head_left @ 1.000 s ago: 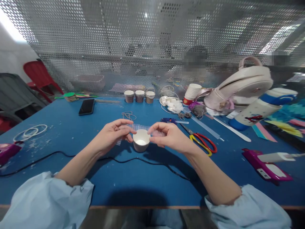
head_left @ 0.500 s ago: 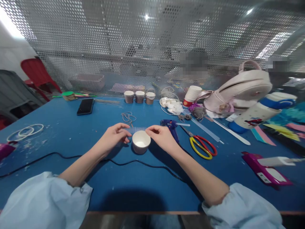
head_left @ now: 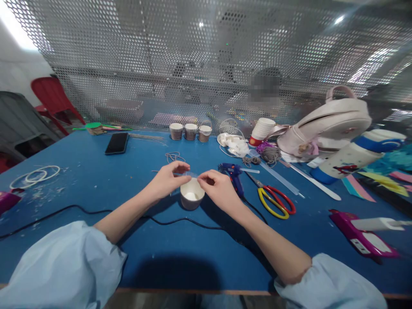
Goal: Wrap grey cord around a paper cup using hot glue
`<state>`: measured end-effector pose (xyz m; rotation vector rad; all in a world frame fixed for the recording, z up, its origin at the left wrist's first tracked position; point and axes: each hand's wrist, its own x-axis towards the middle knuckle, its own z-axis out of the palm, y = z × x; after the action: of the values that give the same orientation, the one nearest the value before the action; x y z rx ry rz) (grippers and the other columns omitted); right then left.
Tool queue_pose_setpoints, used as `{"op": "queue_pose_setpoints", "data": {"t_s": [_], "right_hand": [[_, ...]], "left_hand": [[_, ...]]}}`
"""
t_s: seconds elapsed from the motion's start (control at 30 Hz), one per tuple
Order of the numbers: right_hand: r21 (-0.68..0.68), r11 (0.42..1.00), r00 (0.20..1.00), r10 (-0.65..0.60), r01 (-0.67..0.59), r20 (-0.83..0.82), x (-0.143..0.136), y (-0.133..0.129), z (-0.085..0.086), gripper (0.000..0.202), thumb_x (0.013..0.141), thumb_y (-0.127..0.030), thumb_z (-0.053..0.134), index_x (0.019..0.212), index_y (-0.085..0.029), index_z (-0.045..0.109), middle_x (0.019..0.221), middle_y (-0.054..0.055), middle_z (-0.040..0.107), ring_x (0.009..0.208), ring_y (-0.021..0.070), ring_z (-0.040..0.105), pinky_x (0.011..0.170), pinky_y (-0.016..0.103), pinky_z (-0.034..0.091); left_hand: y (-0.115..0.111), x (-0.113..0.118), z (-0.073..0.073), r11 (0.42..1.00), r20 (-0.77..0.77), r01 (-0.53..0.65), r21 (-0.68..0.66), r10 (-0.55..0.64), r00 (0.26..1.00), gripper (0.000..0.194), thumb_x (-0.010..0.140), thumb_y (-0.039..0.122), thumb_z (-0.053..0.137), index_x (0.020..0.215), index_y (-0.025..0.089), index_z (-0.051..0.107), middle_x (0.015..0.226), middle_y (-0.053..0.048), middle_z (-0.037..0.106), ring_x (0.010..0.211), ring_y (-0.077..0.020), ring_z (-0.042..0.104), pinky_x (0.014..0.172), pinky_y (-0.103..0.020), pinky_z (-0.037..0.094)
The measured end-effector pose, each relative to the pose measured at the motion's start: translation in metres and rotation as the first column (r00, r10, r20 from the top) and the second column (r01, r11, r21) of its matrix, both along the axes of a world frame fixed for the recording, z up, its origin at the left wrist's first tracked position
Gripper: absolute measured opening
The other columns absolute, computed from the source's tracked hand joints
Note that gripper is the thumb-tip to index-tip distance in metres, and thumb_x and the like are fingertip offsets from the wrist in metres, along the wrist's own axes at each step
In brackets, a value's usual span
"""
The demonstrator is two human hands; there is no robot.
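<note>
A perforated metal screen (head_left: 193, 47) stands behind the blue desk (head_left: 96, 189) I'm looking at, and on that desk a paper cup (head_left: 189, 202), mouth upward, is right between the two hands of a person in pale blue sleeves (head_left: 64, 262). On the cup's left, the left hand (head_left: 168, 180) is partly open, its thumb reaching to the rim and its fingers curved above; I can't tell whether it grips anything. On the cup's right, the right hand (head_left: 220, 189) has thumb and fingertips drawn close together at the rim, though what they pinch, if anything, I can't make out. Something clear and faint (head_left: 192, 174) shows at the cup's far rim. Beyond the cup lie a loose tangle of grey string (head_left: 174, 156) and, farther back, three small cups (head_left: 190, 132) in a row. To the cup's right are a blue glue gun (head_left: 236, 178) and, past it, scissors (head_left: 273, 201) with one red and one yellow handle. A phone (head_left: 116, 143) lies well to the cup's left and beyond it; a black cable (head_left: 183, 220) runs on its near side.
</note>
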<state>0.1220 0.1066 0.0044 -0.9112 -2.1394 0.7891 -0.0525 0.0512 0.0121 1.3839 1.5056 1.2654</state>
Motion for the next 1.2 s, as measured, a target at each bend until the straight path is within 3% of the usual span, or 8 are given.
{"op": "queue_pose_setpoints", "data": {"t_s": [0.07, 0.23, 0.6, 0.87, 1.03, 1.2], "right_hand": [[0.003, 1.0, 1.0, 0.006, -0.006, -0.002, 0.001, -0.002, 0.001, 0.013, 0.078, -0.016, 0.056, 0.075, -0.018, 0.069, 0.073, 0.003, 0.063, 0.067, 0.0142, 0.054, 0.064, 0.028, 0.042], [-0.056, 0.998, 0.999, 0.024, -0.026, -0.027, 0.004, -0.005, 0.003, 0.017, 0.082, -0.02, 0.053, 0.081, -0.017, 0.069, 0.079, 0.004, 0.067, 0.07, 0.0146, 0.059, 0.065, 0.028, 0.045], [-0.197, 0.98, 0.997, 0.016, -0.031, -0.08, 0.012, -0.025, 0.008, 0.011, 0.079, -0.022, 0.057, 0.081, -0.017, 0.066, 0.076, 0.003, 0.066, 0.068, 0.0146, 0.057, 0.063, 0.028, 0.045], [-0.216, 0.976, 0.996, -0.011, -0.009, -0.091, 0.01, -0.021, -0.002, 0.008, 0.078, -0.023, 0.056, 0.085, -0.019, 0.058, 0.065, -0.003, 0.052, 0.059, 0.0124, 0.049, 0.058, 0.026, 0.041], [-0.192, 0.981, 0.993, -0.03, 0.008, -0.112, 0.007, -0.021, -0.006, 0.008, 0.079, -0.023, 0.055, 0.078, -0.021, 0.047, 0.063, -0.004, 0.047, 0.058, 0.012, 0.047, 0.055, 0.025, 0.039], [-0.1, 0.995, 0.995, 0.005, -0.014, -0.097, 0.008, -0.021, -0.008, 0.007, 0.081, -0.021, 0.054, 0.077, -0.021, 0.048, 0.065, -0.004, 0.047, 0.058, 0.0119, 0.046, 0.057, 0.025, 0.039]], "left_hand": [[0.002, 0.003, -0.003, 0.999, 0.019, 0.014, -0.03, -0.013, 1.0, 0.03, 0.067, 0.024, 0.066, 0.096, 0.016, 0.061, 0.095, -0.008, 0.067, 0.086, -0.0184, 0.061, 0.08, -0.033, 0.046], [-0.008, 0.01, -0.005, 0.994, -0.009, -0.104, -0.021, 0.104, 0.995, 0.023, 0.069, 0.022, 0.063, 0.091, 0.016, 0.062, 0.079, -0.002, 0.063, 0.075, -0.0156, 0.058, 0.075, -0.032, 0.045], [-0.036, 0.028, -0.006, 0.986, -0.032, -0.167, -0.026, 0.166, 0.986, 0.023, 0.069, 0.013, 0.055, 0.092, 0.017, 0.058, 0.078, 0.001, 0.06, 0.071, -0.0123, 0.055, 0.068, -0.026, 0.043], [-0.04, 0.031, -0.013, 0.983, -0.031, -0.17, 0.074, 0.172, 0.985, 0.025, 0.076, 0.014, 0.052, 0.1, 0.021, 0.054, 0.08, 0.002, 0.056, 0.072, -0.0118, 0.053, 0.07, -0.025, 0.042], [-0.043, 0.032, -0.014, 0.983, -0.14, -0.142, 0.119, 0.158, 0.977, 0.011, 0.079, 0.015, 0.05, 0.085, 0.021, 0.058, 0.078, 0.001, 0.057, 0.071, -0.0134, 0.052, 0.068, -0.026, 0.041], [-0.042, 0.031, -0.015, 0.98, -0.195, -0.095, 0.173, 0.129, 0.972, 0.02, 0.08, 0.013, 0.047, 0.079, 0.02, 0.066, 0.08, -0.002, 0.056, 0.075, -0.0145, 0.053, 0.066, -0.026, 0.041]]}}
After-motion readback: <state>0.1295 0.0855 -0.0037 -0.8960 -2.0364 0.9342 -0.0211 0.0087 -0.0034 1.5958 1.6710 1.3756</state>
